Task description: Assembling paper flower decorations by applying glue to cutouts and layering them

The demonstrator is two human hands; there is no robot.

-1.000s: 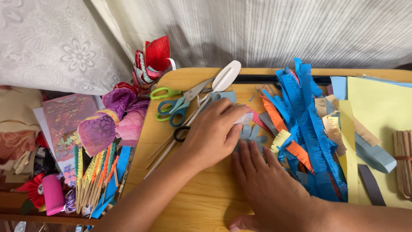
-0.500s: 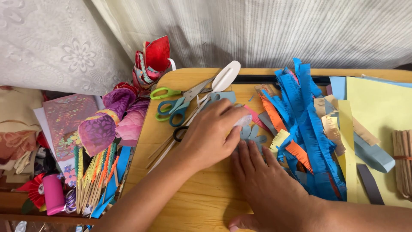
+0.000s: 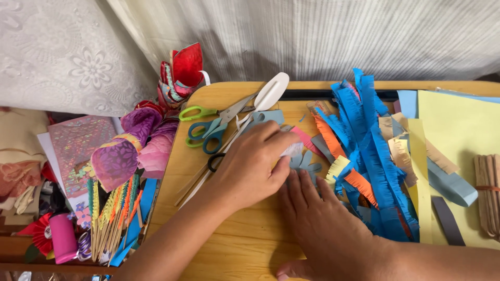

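Head view: left hand [image 3: 250,166] pinching a small pale paper scrap [image 3: 292,150] between thumb and fingers near the wooden table's [image 3: 234,250] middle, right hand [image 3: 323,224] pressed flat beside it, fingers spread, steadying grey-blue cut-outs [image 3: 304,162]. Scissors [image 3: 211,127] toward far-left corner; fringed blue strips [image 3: 372,151] heaped right.

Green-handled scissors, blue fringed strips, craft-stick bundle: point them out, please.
Green-handled scissors [image 3: 197,113]: head view, on the green handle loop.
Blue fringed strips [image 3: 376,156]: head view, mid-strip.
Craft-stick bundle [image 3: 487,192]: head view, middle of the sticks.
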